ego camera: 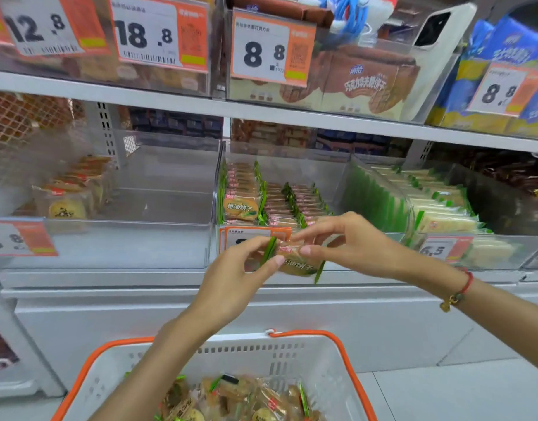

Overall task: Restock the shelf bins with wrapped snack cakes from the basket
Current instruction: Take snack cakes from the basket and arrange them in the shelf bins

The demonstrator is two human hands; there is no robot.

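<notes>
white basket (331,357) with orange rim sits nearest, bottom centre, holding a loose pile of wrapped snack cakes (246,399). above it, both hands hold one green-edged snack cake (295,259) in the air in front of the middle bin's price tag (255,235). left hand (237,268) pinches its left end between thumb and fingers; right hand (349,241) pinches the top right, red cord bracelet (462,290) on that wrist. behind, middle clear bin (219,189) has rows of the same green-edged packs standing on edge. left bin (158,220) has only a few round pastries at its left side. right bin (486,253) is packed with pale cakes. upper shelf (170,101) carries price tags and boxed snacks.
</notes>
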